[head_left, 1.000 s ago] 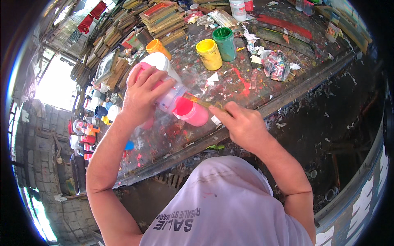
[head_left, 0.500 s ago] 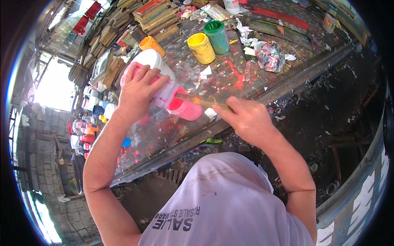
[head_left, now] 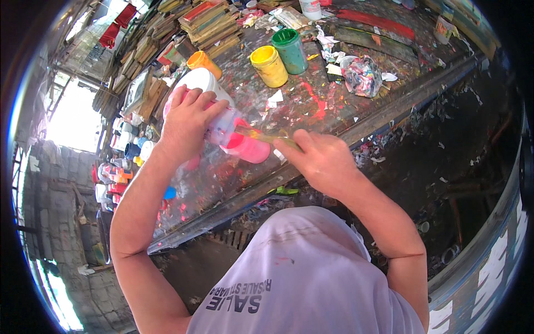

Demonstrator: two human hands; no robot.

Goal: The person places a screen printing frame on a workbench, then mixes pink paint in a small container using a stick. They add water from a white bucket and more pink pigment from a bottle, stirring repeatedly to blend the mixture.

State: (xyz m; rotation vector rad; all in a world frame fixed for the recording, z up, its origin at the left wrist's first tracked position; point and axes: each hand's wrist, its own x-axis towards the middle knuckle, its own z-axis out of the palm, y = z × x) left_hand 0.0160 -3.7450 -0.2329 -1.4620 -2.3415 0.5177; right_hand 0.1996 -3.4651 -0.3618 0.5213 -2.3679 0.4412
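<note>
My left hand (head_left: 190, 125) is wrapped round a translucent white container (head_left: 223, 126) with pink paint in it, held tipped on its side. The container's mouth meets the top of a jar of bright pink paint (head_left: 251, 150) on the table. In my right hand (head_left: 322, 161) is a flat, paint-stained stick (head_left: 260, 136), its handle end pinched between thumb and fingers. The stick's far end lies at the mouths of the container and jar; the exact contact is blurred. Behind my left hand stands a white tub (head_left: 201, 81), partly hidden.
Farther back on the stained table (head_left: 222, 183) stand a yellow jar (head_left: 269, 68), a green jar (head_left: 290, 51) and an orange jar (head_left: 204, 62). A crumpled, paint-smeared bundle (head_left: 361, 76) lies to the right. Wooden frames (head_left: 211, 25) are stacked at the back; several bottles line the left.
The stick and my right hand have shifted slightly left, toward the container's mouth. My left hand still holds the container tipped over the pink jar.
</note>
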